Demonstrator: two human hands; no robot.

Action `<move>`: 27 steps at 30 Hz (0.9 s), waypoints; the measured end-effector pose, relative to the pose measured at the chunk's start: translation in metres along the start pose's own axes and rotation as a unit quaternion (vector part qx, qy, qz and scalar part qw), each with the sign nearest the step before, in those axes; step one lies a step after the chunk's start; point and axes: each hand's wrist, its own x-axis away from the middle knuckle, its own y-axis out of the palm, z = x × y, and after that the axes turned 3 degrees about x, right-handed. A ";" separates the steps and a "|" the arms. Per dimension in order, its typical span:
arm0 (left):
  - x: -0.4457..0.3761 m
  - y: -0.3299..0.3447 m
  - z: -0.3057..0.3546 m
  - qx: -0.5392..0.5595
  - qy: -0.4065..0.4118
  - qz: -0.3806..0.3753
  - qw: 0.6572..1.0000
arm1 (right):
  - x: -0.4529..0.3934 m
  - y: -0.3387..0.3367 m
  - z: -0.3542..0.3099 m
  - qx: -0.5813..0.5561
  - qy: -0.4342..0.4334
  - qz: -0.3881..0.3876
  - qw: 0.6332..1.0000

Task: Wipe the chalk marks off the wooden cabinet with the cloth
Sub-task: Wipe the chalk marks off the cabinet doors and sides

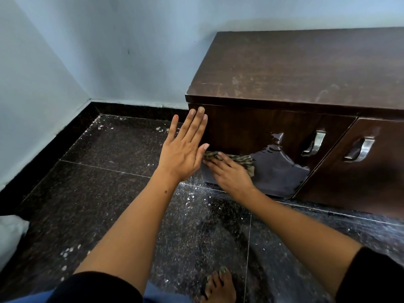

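Landmark: wooden cabinet point(284, 68), dark brown, standing against the wall, two doors on its front.
Step in hand: wiping of the cabinet's left door front, low down near its left edge; judged to be mid-task.
Cloth: striped cloth point(237, 159) lies flat against the left door, in its lower part, left of that door's metal handle point(314, 143).
Right hand: right hand point(229, 173) presses the cloth to the door with fingers laid out straight over it; not curled round it, so a flat press rather than a grasp.
Left hand: left hand point(185, 147) is spread wide and holds nothing, fingertips at the cabinet's left front corner just under the top; whether it bears on the wood cannot be told.
Door surface: a glossy, wet-looking patch sits right of the cloth, reaching toward the handle; no clear chalk marks can be made out on the door.
Cabinet top: pale smears point(240, 84) show near its front edge; possibly chalk, not certain.
Floor: white specks point(192, 197) lie on the dark tiles before the cabinet.
Next move calls for: firm, even pressure while sliding the cloth along the door, then attention to the top's smears.
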 end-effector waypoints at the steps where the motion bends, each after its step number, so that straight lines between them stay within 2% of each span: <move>1: 0.000 0.001 0.001 0.002 0.000 0.001 1.000 | 0.006 0.000 0.002 -0.007 0.024 0.012 1.000; 4: -0.001 0.003 0.003 0.012 -0.003 0.009 1.000 | 0.007 -0.010 0.005 -0.027 0.102 0.114 0.988; 6: -0.001 0.004 0.006 0.020 -0.006 0.012 1.000 | -0.003 -0.014 0.007 -0.057 0.081 0.157 0.983; 9: -0.002 0.004 0.011 0.037 -0.016 0.009 0.999 | -0.011 -0.019 0.009 -0.013 0.021 0.132 0.991; 11: -0.002 0.004 0.014 0.047 -0.023 0.005 0.999 | -0.008 -0.010 0.009 0.004 -0.021 0.062 0.998; 13: -0.002 0.003 0.016 0.051 -0.027 0.006 0.998 | 0.003 -0.001 0.013 0.015 -0.034 0.038 0.999; 15: -0.001 0.003 0.017 0.045 -0.027 0.009 0.999 | 0.014 0.000 0.017 -0.009 0.001 0.051 0.999; 17: -0.001 0.002 0.017 0.039 -0.027 0.009 0.999 | 0.014 -0.008 0.020 -0.016 0.041 0.099 0.994; 21: -0.001 -0.002 0.021 0.031 -0.032 0.007 0.999 | -0.005 -0.021 0.023 -0.061 0.007 0.160 0.985; 23: -0.001 -0.004 0.024 0.024 -0.037 0.003 0.999 | -0.002 -0.022 0.025 -0.055 -0.010 0.146 0.988; 25: 0.000 -0.006 0.027 0.029 -0.045 0.001 0.999 | 0.008 -0.016 0.026 -0.021 -0.009 0.097 0.995; 27: 0.000 -0.008 0.031 0.039 -0.052 0.005 0.998 | 0.020 -0.006 0.024 -0.025 -0.023 0.011 0.999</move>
